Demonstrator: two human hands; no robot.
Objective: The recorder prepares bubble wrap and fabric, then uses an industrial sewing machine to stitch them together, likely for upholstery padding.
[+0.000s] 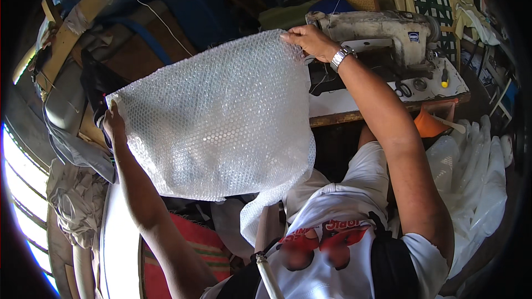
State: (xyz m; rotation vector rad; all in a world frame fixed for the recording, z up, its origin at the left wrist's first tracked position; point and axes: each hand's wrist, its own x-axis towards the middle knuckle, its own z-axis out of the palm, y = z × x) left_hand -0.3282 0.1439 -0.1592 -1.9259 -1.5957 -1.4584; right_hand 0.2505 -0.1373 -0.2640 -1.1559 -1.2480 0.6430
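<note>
My left hand (114, 124) and right hand (311, 43) each pinch an upper corner of the bubble wrap (216, 116), already opened out left of the table (335, 105); its lower end hangs loose, unflattened.

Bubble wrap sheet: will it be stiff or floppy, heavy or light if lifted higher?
The bubble wrap is probably floppy: a loose strip curls down at its lower right. It is likely light for its size, since the left hand and right hand hold it only near its upper corners.

bright slatted window (23, 185) is far l., white-topped tbl (338, 105) r.
</note>
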